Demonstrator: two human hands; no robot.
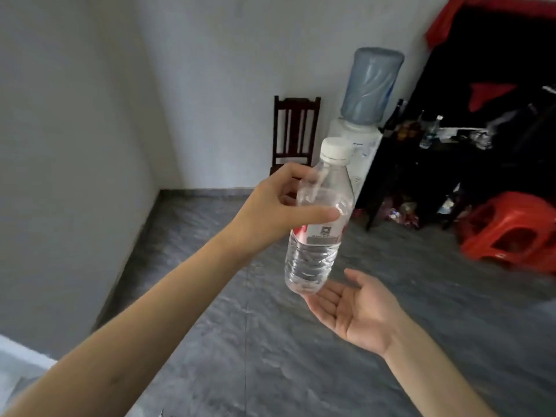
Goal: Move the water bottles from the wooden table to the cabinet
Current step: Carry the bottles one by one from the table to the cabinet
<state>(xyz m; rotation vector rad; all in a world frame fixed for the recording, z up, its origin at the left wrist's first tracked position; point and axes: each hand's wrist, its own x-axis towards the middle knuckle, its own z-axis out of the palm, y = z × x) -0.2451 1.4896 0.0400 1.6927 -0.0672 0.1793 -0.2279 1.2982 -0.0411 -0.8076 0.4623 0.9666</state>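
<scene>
The left hand [272, 207] grips the water bottle [319, 219] at its shoulder, thumb and fingers curled round it, in mid-air at frame centre. The right hand [358, 311], palm up and fingers relaxed, lies at five o'clock under its base. The bottle's long axis runs near upright, with the white cap [334, 149] pointing to one o'clock.

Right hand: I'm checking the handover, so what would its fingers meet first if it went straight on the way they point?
Probably the base of the clear plastic water bottle, held by the left hand; the right hand lies open just beneath.
</scene>
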